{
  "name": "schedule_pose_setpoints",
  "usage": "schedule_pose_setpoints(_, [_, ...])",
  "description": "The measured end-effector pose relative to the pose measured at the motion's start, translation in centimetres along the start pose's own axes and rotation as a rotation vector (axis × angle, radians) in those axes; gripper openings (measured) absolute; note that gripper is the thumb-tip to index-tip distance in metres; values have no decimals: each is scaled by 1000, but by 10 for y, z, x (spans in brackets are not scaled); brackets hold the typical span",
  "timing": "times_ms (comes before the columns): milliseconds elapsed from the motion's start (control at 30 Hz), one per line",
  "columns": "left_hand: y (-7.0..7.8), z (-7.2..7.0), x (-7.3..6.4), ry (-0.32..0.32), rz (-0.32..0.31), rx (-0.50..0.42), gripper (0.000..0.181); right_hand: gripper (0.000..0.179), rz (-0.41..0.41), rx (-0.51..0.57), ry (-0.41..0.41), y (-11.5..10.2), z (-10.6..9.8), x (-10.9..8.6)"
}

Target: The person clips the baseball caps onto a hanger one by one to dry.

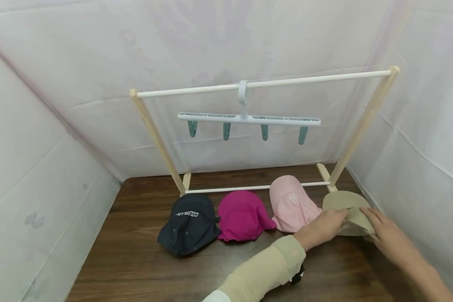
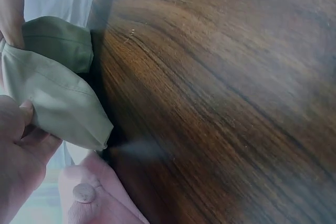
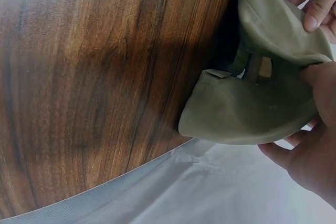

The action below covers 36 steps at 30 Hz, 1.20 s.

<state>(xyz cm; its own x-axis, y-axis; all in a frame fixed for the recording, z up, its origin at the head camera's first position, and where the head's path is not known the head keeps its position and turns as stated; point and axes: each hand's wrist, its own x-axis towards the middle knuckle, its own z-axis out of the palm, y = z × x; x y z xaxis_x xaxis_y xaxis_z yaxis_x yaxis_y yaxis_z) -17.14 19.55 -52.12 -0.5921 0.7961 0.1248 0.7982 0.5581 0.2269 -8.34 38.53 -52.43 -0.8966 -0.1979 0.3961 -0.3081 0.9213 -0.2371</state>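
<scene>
At the right of the table lies a khaki cap [image 1: 345, 199], held by both hands in the head view. My left hand [image 1: 324, 228] pinches its left side, thumb on the cloth, as the left wrist view shows the cap [image 2: 58, 93]. On the other side my right hand [image 1: 392, 239] grips the edge. From the right wrist view, the cap [image 3: 247, 108] has its hollow underside and back strap showing, with the right hand's thumb inside the fold. A pink cap [image 1: 288, 201] lies just left of it, beyond the left hand.
A magenta cap [image 1: 243, 218] and a dark navy cap [image 1: 190, 222] lie further left on the wooden table [image 1: 136, 260]. Behind stands a rack with a white top rail [image 1: 196, 90]. From the rail hangs a light blue hanger [image 1: 245, 119] with several green clips [image 1: 264, 132].
</scene>
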Motion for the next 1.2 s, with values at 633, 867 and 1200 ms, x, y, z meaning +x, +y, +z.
schedule_pose_setpoints(633, [7, -1, -2, -54, 58, 111, 11, 83, 49, 25, -81, 0, -11, 4])
schedule_pose_setpoints(867, [9, 3, -6, -56, 51, 106, 16, 80, 27, 27, -29, -3, -9, 1])
schedule_pose_setpoints(1200, [3, 2, -6, 9, 46, 97, 12, 77, -12, -28, 24, -7, -12, 10])
